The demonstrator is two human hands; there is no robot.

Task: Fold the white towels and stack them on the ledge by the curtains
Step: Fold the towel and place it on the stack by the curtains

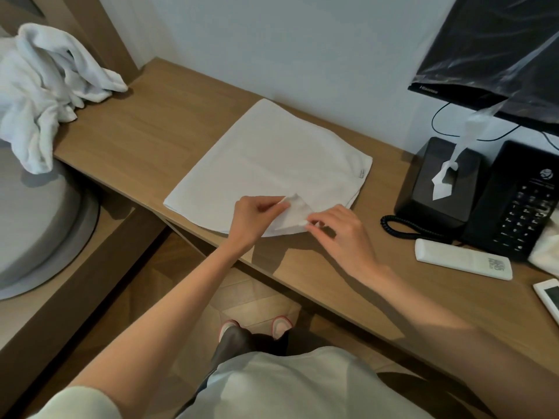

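Both my left hand point(254, 214) and right hand point(338, 228) pinch the folded towel's point(266, 158) near corner at the tabletop point(169, 128) edge; bare wood lies leftward, a phone point(514, 201) and remote point(462, 259) crowd the right.

Towel point(266, 158) on desk point(169, 128), left of phone point(514, 201)

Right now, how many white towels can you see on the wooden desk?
2: a flat towel mid-desk, its near corner pinched by both hands, and a crumpled pile at the far left, which may hide more.
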